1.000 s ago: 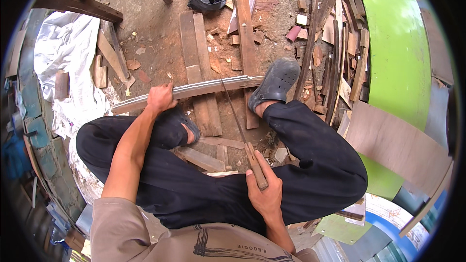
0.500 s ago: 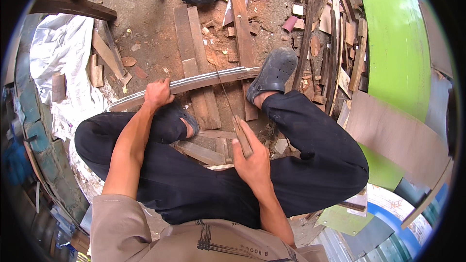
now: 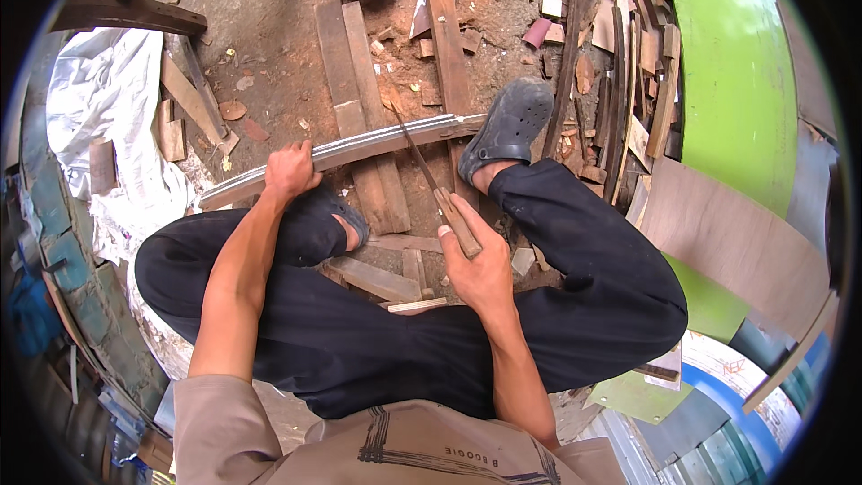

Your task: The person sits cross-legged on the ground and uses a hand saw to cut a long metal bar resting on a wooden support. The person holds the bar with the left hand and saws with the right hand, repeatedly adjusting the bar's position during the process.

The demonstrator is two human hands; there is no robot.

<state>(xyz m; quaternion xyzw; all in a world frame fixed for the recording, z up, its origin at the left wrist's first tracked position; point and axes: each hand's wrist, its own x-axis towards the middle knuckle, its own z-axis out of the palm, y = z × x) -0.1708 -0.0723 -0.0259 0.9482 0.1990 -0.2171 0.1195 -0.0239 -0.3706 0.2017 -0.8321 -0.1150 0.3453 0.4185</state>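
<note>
Sawdust-coloured dirt ground (image 3: 269, 45) lies under a seated person who works over a long, curved strip of pale grey-brown wood (image 3: 359, 148). The strip runs roughly left to right across the view, rising slightly toward the right, its far end resting by the person's dark grey clog-style shoe (image 3: 510, 126) and its near end passing under the left hand (image 3: 289, 171). That left hand has its fingers curled closed over the strip's top edge, pressing it down just in front of the left knee.

The right hand (image 3: 480, 265) is closed around the brown wooden handle (image 3: 458, 223) of a thin, dark metal file or rasp (image 3: 415, 151). The tool's long axis runs from the hand up and to the left, and its slim tip meets the curved strip at about mid-length, crossing it at a steep angle. So the strip lies ahead of the right hand's fingers, away from the body, with the blade bridging the gap; the left hand is the one actually touching the strip, set well left of the contact point.

Flat reddish-brown planks (image 3: 355, 99) lie under the strip, running away from the person. Small offcuts and wood scraps (image 3: 548, 9) litter the ground beyond, a crumpled white plastic sheet (image 3: 99, 99) lies at the left, and a bright green curved panel (image 3: 736, 81) stands at the right.
</note>
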